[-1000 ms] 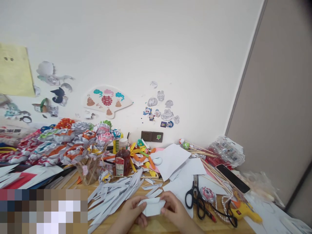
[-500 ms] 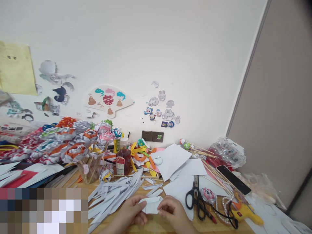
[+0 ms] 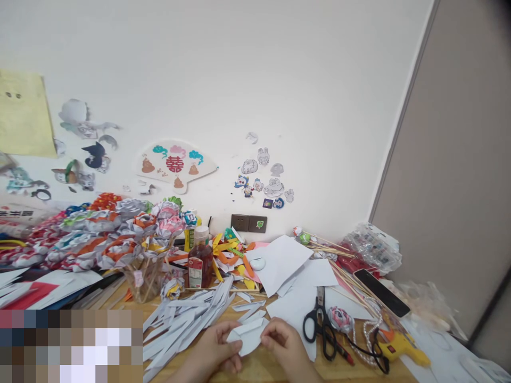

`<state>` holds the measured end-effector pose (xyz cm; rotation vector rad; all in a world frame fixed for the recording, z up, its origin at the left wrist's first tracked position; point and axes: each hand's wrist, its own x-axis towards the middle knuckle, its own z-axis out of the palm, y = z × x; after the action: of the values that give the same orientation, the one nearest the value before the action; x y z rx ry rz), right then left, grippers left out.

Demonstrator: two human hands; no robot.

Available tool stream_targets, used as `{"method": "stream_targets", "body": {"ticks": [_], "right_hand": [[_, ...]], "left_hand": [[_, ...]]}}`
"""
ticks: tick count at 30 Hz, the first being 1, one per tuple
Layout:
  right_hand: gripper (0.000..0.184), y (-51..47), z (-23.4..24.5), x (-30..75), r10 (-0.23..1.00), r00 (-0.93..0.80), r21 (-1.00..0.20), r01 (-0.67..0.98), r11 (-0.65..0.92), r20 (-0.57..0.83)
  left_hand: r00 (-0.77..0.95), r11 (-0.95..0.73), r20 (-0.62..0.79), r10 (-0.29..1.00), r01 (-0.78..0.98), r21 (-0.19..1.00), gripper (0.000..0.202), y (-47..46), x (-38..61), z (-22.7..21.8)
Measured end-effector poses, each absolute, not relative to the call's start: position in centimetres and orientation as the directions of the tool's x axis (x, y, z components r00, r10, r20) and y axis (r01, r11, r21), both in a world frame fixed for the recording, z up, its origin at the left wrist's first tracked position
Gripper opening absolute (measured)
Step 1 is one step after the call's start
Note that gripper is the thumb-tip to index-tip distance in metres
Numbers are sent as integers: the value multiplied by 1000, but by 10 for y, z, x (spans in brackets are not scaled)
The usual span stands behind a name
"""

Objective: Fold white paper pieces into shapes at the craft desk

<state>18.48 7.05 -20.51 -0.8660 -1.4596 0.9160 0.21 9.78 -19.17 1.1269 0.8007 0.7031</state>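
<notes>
A small piece of white paper (image 3: 248, 341) with its top edge folded over is being held up over the front of the worktop (image 3: 254, 374). Its left side is being pinched by the left hand (image 3: 223, 344), and its right edge is being pinched by the fingertips of the right hand (image 3: 280, 340).

The wood just beside the left hand is being covered by a messy pile of white paper strips (image 3: 195, 313). Near the right hand, a big white sheet (image 3: 293, 315) is being partly covered by black scissors (image 3: 320, 311). Right of the scissors, a pink and white paper rose (image 3: 340, 318), a string of shiny beads (image 3: 365, 336) and a yellow glue gun (image 3: 409, 351) are being kept close together.

Farther back, a black phone (image 3: 382, 292) is lying on the right. Behind the strips, a bottle of red-brown liquid (image 3: 200, 266) is standing upright. To its left, the back of the worktop is being filled by a heap of paper flowers (image 3: 115, 229). Above them, a white fan-shaped sign (image 3: 175, 165) is being shown on the wall (image 3: 311, 69).
</notes>
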Motion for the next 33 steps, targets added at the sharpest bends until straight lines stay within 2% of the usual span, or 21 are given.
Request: {"method": "stream_targets", "body": {"ticks": [9, 20, 27, 33], "right_hand": [[27, 68, -203, 184, 907, -80, -910, 13, 415, 413], [28, 69, -204, 184, 936, -11, -934, 63, 353, 353], [31, 66, -202, 181, 946, -3, -945, 50, 324, 324], [34, 65, -197, 178, 948, -59, -950, -15, 311, 312]], "left_hand": [[571, 227, -161, 805, -46, 973, 43, 96, 3, -200], [580, 114, -68, 812, -43, 993, 51, 91, 10, -195], [555, 64, -55, 830, 3, 998, 38, 86, 11, -192], [563, 66, -65, 824, 18, 998, 36, 83, 10, -191]]}}
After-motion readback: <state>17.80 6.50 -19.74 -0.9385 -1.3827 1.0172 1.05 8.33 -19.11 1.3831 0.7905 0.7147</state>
